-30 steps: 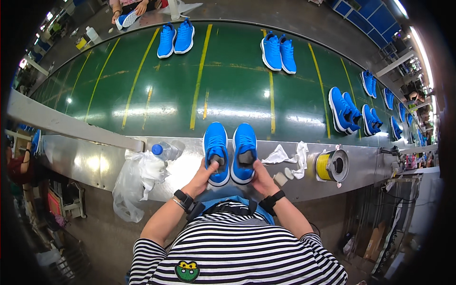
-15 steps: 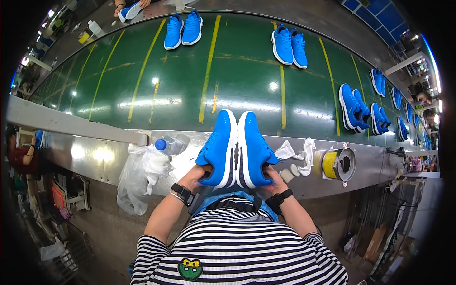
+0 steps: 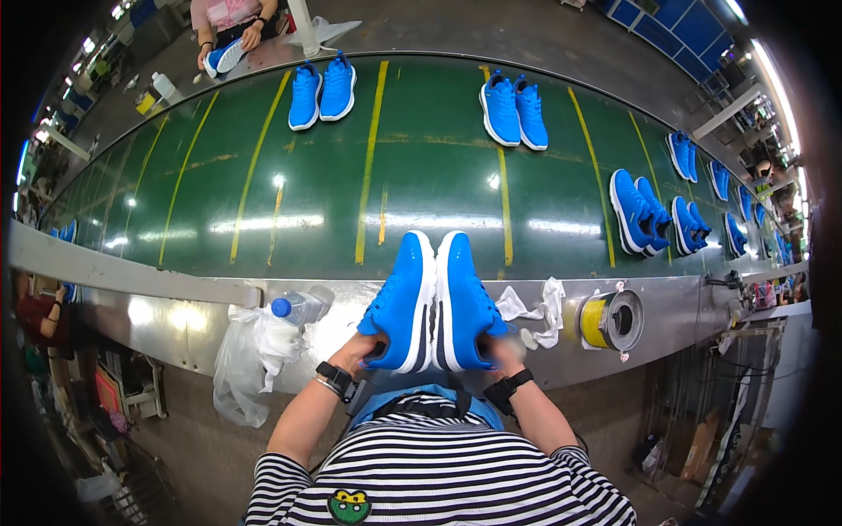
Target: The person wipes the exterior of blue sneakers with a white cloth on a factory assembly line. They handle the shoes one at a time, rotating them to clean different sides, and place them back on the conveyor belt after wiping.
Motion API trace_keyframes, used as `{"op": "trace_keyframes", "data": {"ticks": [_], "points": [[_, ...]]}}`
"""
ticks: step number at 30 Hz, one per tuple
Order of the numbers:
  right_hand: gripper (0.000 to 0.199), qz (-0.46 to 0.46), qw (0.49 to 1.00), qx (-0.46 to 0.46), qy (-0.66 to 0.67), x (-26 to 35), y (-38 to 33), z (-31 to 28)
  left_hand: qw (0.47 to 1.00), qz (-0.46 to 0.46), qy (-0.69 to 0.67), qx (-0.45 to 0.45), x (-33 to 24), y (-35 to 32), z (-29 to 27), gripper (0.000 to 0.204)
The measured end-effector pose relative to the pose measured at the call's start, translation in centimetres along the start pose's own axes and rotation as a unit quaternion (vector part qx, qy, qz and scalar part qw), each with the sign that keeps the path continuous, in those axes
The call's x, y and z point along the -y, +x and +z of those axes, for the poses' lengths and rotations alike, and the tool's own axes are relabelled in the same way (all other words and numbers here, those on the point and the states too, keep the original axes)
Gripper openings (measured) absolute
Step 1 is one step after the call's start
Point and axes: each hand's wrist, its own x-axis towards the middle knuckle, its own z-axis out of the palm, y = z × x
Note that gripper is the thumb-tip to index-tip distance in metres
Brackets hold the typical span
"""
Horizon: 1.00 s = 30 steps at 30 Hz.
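Observation:
Two blue sneakers with white soles are held side by side in front of my body, toes pointing away and soles turned toward each other. My left hand (image 3: 355,352) grips the left sneaker (image 3: 401,302) at its heel opening, with some fingers hidden inside. At the heel of the right sneaker (image 3: 467,307), my right hand (image 3: 506,352) is closed on it in the same way, slightly blurred. The soles touch or nearly touch along their length. Both toes reach over the near edge of the green conveyor belt (image 3: 329,188).
Sneaker pairs stand on the belt: one far left (image 3: 322,92), another far middle (image 3: 514,111), several at right. On the metal ledge lie a blue-capped bottle (image 3: 298,307), a plastic bag (image 3: 241,373), white cloth scraps (image 3: 548,311) and a yellow-sided tin (image 3: 596,322). Across the belt, a person handles a shoe (image 3: 225,58).
My view has tilted up, so the belt, ledge and held sneakers sit lower in the picture, and the person opposite shows more. Both hands keep their hold on the sneakers.

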Motion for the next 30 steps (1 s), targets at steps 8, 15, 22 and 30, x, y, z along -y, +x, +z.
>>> {"op": "trace_keyframes", "data": {"ticks": [8, 15, 22, 30], "points": [[0.033, -0.002, 0.999, 0.021, 0.03, 1.3, 1.9, -3.4, 1.0, -0.009, -0.015, 0.016, 0.2, 3.2, -0.1, 0.036], [0.035, -0.01, 0.996, 0.076, 0.048, 2.7, 3.0, -3.7, 0.999, 0.008, -0.044, 0.014, -0.7, 4.5, 0.2, 0.037], [0.035, 0.003, 0.993, 0.089, 0.077, 3.8, 4.3, -4.1, 0.999, 0.037, -0.026, -0.025, -1.0, 6.0, -0.4, 0.035], [0.037, -0.035, 0.991, 0.1, 0.078, 6.6, 7.5, -4.0, 0.998, 0.052, -0.012, -0.04, -4.4, 7.0, 2.0, 0.044]]}}
